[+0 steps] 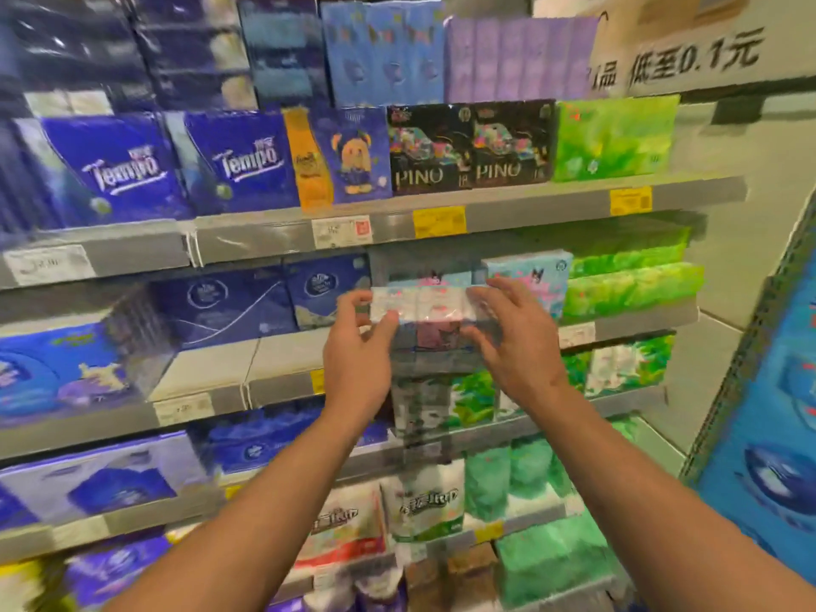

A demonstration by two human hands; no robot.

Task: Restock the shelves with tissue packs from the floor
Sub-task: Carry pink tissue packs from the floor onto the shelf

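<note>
We see our left hand (358,346) and right hand (514,337) gripping a pink-and-white tissue pack (421,304) by its ends, fingers curled round it, at the middle shelf (282,364), Kuromi packs (530,276) just behind

Glossy clear plastic film is wrapping the tissue pack (419,304); matt grey metal is edging the shelf (273,238), bearing paper price labels (439,221)

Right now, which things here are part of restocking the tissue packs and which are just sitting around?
Part of the job:
- pale clear-wrapped tissue pack, held at both ends
- left hand
- right hand
- grey metal shelf with the gap behind the pack

Just sitting around:
- dark blue Tempo packs
- black PINO packs
- yellow price tag
</note>
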